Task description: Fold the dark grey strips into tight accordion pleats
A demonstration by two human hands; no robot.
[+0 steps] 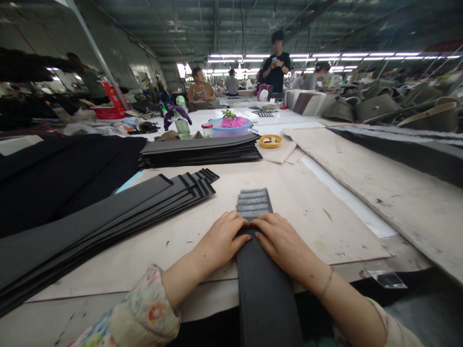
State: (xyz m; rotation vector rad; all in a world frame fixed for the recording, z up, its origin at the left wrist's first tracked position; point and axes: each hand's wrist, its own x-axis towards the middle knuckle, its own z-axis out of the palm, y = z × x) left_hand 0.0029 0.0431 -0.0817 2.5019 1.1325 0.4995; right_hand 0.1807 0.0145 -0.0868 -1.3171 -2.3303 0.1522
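A stack of dark grey fabric strips (pixel 267 289) runs from the table's near edge toward the middle. Its far end shows stepped bands of lighter, fuzzy grey (pixel 253 202). My left hand (pixel 226 236) grips the left side just below those bands, thumb and fingers bent onto the cloth. Opposite it, my right hand (pixel 278 238) pinches the right side. The fingertips of both hands nearly meet on top. What lies under the fingers is hidden.
Fanned dark strips (pixel 108 217) lie at the left. Behind stands another dark stack (pixel 198 150), beside a yellow dish (pixel 270 140) and a blue basin (pixel 231 129). Beige board (pixel 289 207) covers the table; a second board (pixel 379 193) lies right. A person (pixel 277 65) stands far back.
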